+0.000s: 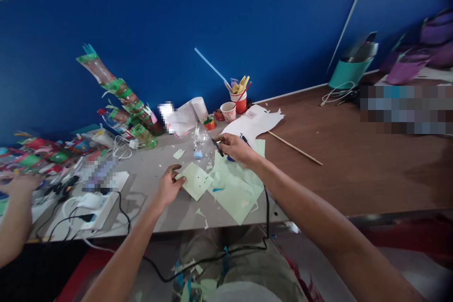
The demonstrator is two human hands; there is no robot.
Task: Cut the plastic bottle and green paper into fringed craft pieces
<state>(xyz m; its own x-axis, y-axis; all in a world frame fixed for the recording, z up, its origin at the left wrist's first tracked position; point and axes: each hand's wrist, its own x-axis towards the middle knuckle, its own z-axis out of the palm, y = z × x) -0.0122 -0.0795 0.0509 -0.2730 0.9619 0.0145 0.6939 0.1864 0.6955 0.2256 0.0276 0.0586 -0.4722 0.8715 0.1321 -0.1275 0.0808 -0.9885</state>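
My left hand [170, 185] pinches the left corner of a pale green paper piece [196, 180] lying on the grey table [148, 184]. My right hand [235, 147] is closed on a pair of scissors [218, 147], its dark blades pointing left above more green paper sheets [233, 188]. A clear plastic bottle [201, 144] with a blue cap lies just left of the scissors. Small green paper scraps are scattered around the sheets and on my lap.
Paper cups [234, 106] with sticks and tools stand by the blue wall, beside a white paper sheet [253, 122]. A bottle craft [122, 99] leans at left. Cables and chargers [88, 203] lie at left, near another person's arm [14, 217]. A wooden stick [295, 148] rests on the brown table.
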